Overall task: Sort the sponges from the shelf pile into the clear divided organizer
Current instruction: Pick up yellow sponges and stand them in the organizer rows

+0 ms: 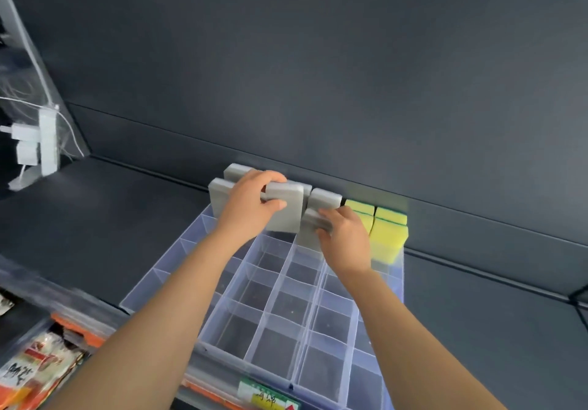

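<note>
Grey foam in both hands: left hand fingers curled round 1 grey sponge, upright over back row of clear divided organizer; right hand fingers grip 2nd grey sponge beside it. Yellow-green sponges stand in back-right compartments.

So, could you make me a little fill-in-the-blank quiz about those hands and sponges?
1. The left hand grips a ____ sponge.
2. Counting the right hand, ____ hands each hold a sponge.
3. The yellow sponges stand by the far ____ corner of the organizer.
4. Its nearest compartments are ____.

Missing words: grey; two; right; empty.
</note>
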Demonstrator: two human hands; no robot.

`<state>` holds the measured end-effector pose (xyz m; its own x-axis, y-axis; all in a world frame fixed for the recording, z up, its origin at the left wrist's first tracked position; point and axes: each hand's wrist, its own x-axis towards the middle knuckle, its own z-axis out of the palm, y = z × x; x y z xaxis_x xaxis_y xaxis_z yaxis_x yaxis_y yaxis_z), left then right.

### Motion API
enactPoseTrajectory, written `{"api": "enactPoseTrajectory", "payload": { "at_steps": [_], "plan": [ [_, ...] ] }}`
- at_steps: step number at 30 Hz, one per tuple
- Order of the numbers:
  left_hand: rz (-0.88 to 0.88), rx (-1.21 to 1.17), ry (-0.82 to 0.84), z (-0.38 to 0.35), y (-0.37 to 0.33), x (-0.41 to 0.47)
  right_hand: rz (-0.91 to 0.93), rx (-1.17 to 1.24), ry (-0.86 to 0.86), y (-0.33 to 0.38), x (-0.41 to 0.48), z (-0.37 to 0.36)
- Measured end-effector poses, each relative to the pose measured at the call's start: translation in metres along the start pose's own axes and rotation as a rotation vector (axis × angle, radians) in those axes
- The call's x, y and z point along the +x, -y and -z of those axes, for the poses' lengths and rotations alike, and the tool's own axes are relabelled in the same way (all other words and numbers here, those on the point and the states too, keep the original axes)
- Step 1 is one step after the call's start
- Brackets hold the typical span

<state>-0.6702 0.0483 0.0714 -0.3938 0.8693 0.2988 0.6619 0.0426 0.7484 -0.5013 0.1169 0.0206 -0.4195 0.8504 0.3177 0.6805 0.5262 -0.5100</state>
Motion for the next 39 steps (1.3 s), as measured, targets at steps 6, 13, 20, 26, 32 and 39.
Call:
{"api": "enactPoseTrajectory", "payload": {
  "at_steps": [6, 13, 20, 26, 32, 39],
  "plan": [
    [-0.076, 0.096, 0.074, 0.003, 0.0, 0.015, -0.03, -0.052, 0.005, 0.001, 0.006, 0.003],
    [-0.058, 0.215, 0.167, -0.01, 0.003, 0.023, -0.028, -0.078, 0.01, 0.0, 0.006, 0.002],
    [-0.107, 0.33, 0.188, -0.014, 0.007, 0.028, -0.01, -0.093, -0.001, -0.001, 0.006, -0.001],
    [-0.161, 0.538, 0.166, -0.019, 0.016, 0.033, 0.012, -0.123, -0.041, 0.002, 0.004, 0.0],
    [-0.163, 0.677, 0.173, -0.032, 0.027, 0.031, 0.077, -0.191, -0.067, 0.003, 0.003, 0.0],
    [-0.262, 0.668, 0.129, -0.037, 0.031, 0.032, 0.067, -0.202, -0.028, 0.002, 0.004, 0.001]
  ]
}}
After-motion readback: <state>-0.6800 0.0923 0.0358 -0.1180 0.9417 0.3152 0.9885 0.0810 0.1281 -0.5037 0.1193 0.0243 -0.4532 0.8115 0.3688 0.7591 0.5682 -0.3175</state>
